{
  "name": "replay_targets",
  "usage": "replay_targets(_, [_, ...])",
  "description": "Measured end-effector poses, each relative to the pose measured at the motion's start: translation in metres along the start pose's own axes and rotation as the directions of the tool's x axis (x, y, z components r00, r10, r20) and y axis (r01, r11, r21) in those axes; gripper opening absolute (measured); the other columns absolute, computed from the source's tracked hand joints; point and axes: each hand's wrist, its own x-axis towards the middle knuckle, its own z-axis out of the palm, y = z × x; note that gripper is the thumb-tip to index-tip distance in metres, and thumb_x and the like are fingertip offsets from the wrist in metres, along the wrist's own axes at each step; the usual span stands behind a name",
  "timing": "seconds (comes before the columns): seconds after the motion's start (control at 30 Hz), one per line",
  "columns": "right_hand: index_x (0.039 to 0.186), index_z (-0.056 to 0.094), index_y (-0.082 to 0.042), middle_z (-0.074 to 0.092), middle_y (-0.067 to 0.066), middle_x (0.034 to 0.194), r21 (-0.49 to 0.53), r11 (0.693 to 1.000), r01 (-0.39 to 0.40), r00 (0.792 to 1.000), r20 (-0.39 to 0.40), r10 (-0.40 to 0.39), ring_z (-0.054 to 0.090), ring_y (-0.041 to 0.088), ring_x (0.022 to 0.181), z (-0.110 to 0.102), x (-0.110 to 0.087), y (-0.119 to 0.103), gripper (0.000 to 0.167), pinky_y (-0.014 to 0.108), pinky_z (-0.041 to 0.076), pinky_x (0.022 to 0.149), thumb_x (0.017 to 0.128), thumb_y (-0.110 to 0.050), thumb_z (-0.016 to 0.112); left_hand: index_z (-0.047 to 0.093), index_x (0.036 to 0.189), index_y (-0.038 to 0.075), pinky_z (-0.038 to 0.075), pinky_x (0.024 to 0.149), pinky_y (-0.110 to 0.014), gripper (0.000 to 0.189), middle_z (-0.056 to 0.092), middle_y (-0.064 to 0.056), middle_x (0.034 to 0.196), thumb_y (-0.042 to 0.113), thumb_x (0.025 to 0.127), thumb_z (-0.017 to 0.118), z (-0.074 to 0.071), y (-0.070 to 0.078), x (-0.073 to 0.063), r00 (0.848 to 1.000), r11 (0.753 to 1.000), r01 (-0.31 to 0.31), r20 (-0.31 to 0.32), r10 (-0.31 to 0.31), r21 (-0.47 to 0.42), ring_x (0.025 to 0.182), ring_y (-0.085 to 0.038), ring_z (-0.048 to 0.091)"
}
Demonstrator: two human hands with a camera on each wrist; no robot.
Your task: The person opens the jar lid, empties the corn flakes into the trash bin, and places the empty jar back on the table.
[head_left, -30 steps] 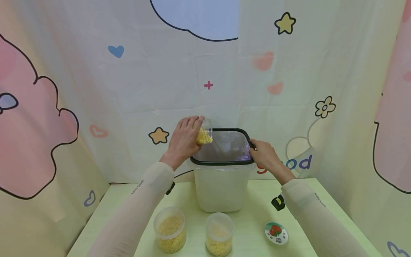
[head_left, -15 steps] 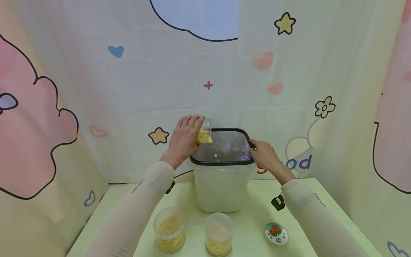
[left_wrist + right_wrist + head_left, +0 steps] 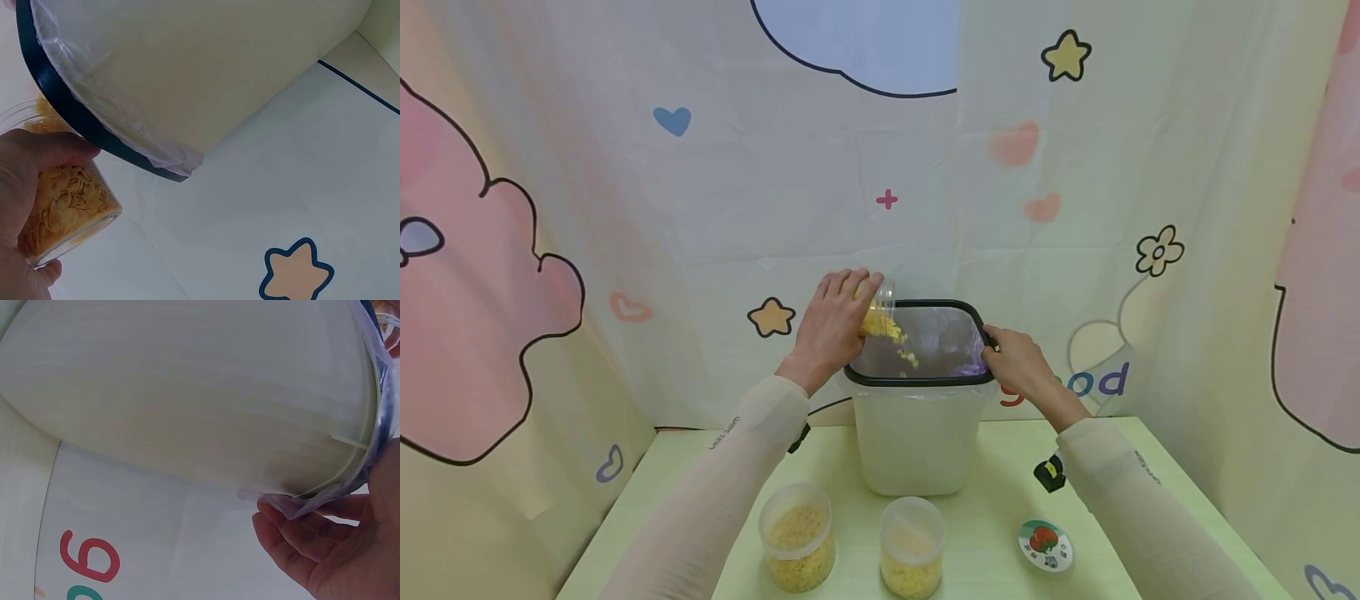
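My left hand (image 3: pixel 837 321) grips a clear jar (image 3: pixel 75 203) of yellow flakes, tilted over the left side of the trash bin (image 3: pixel 917 442). Flakes (image 3: pixel 907 357) spill from its mouth into the bin. In the left wrist view the thumb lies across the jar, close by the dark rim (image 3: pixel 69 109), and many flakes still fill the jar's base. The bin is whitish, with a black rim and a thin purplish bag (image 3: pixel 972 367) lining it. At the bin's right side my right hand (image 3: pixel 1018 358) holds the rim, its fingers curled under the bag's edge in the right wrist view.
Two clear tubs with yellow flakes, a wider tub (image 3: pixel 797 542) and a narrower tub (image 3: pixel 912 550), stand at the table's front. A round lid (image 3: pixel 1046 546) with a tomato picture lies to their right. A patterned curtain (image 3: pixel 715 192) hangs behind the table (image 3: pixel 685 475).
The jar in my left hand has tipped slightly further. Flakes that stayed inside a second ago now fall into the bin in a stream. My right hand has stayed on the rim.
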Motion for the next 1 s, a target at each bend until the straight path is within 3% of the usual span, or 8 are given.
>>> replay_targets(1.0, [0.147, 0.039, 0.004, 0.052, 0.028, 0.14, -0.008, 1.0, 0.002, 1.0, 0.0, -0.002, 0.056, 0.043, 0.122, 0.0011, 0.0007, 0.0003, 0.052, 0.05, 0.051, 0.093, 0.097, -0.014, 0.043, 0.036, 0.146, 0.018, 0.029, 0.121, -0.044, 0.081, 0.045, -0.01, 0.146, 0.015, 0.077, 0.079, 0.0014, 0.0026, 0.001, 1.0, 0.999, -0.03, 0.008, 0.029, 0.022, 0.135, -0.03, 0.042])
